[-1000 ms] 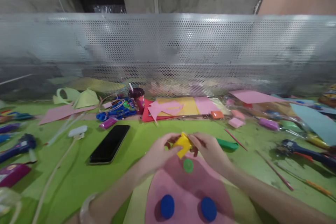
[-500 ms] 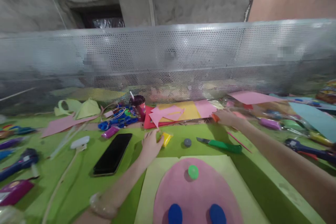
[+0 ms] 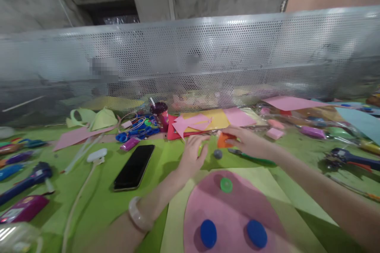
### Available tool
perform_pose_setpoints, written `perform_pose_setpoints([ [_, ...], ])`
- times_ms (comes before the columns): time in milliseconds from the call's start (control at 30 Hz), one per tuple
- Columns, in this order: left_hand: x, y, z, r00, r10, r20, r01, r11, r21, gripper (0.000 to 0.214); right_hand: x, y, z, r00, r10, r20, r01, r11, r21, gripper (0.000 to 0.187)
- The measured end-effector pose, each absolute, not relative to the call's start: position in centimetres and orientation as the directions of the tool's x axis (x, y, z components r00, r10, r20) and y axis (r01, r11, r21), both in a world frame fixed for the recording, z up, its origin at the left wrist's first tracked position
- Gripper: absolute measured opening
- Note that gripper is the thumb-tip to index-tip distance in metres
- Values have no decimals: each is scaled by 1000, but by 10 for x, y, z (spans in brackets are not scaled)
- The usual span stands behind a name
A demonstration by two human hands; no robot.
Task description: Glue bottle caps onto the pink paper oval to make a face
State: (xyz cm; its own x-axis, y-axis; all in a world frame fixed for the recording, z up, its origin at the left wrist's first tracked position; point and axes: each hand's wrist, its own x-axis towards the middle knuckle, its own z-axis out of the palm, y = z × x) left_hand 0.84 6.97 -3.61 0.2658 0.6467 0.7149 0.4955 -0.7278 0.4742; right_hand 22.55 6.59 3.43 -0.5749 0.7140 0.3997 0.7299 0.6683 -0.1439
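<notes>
My right hand (image 3: 247, 143) is closed on a small orange piece (image 3: 222, 140), just in front of the stacked coloured papers (image 3: 208, 120). My left hand (image 3: 192, 155) lies beside it, fingers curled over a yellow piece (image 3: 201, 148) of which only a sliver shows. A small grey cap (image 3: 218, 153) sits on the table between the two hands. A green-handled knife (image 3: 255, 159) lies under my right wrist. Nearer to me, a pink oval paper (image 3: 234, 213) on a pale sheet (image 3: 175, 221) carries a green cap (image 3: 226, 185) and two blue caps (image 3: 208, 233).
A black phone (image 3: 135, 166) lies left of my left arm. Blue scissors (image 3: 136, 131) and a dark cup (image 3: 162, 114) stand behind it. Glue guns lie at the far left (image 3: 26, 178) and right (image 3: 353, 159). A perforated metal screen (image 3: 190, 59) closes the table's back.
My right hand took the orange piece from the back and drew it toward the middle. My left hand shifted right with the yellow piece. The view moved slightly left.
</notes>
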Motion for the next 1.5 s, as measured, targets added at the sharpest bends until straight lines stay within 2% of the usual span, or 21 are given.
perform_pose_setpoints([
  [133, 15, 56, -36, 333, 686, 647, 367, -726, 581, 19, 205, 32, 17, -622, 642, 448, 632, 749, -196, 35],
  [300, 26, 46, -31, 286, 793, 537, 199, -598, 777, 15, 213, 26, 3, -573, 647, 504, 654, 731, -195, 37],
  [433, 27, 46, -30, 238, 821, 519, 243, -567, 787, 13, 218, 33, 0, -588, 627, 511, 670, 732, -128, 44],
  [633, 26, 47, -33, 299, 848, 438, 280, -517, 809, 13, 222, 38, -7, -618, 614, 491, 670, 738, -80, 55],
  [733, 27, 47, -33, 282, 880, 382, 240, -450, 860, 10, 223, 41, -9, -598, 603, 527, 669, 738, -86, 47],
  [900, 28, 50, -35, 201, 932, 300, 130, -329, 935, 7, 217, 40, -10, -384, 548, 743, 741, 664, -106, 21],
  [1033, 31, 48, -36, 187, 944, 273, 54, -287, 956, 11, 204, 30, -16, -444, 556, 703, 670, 727, -151, 7],
  [1267, 39, 39, -36, 136, 978, 158, -99, -145, 984, 17, 189, 22, -32, -327, 606, 725, 684, 681, -261, 8],
  [1500, 41, 37, -39, 113, 990, 83, -230, -55, 972, 17, 187, 23, -31, -319, 531, 785, 659, 720, -219, 14],
])
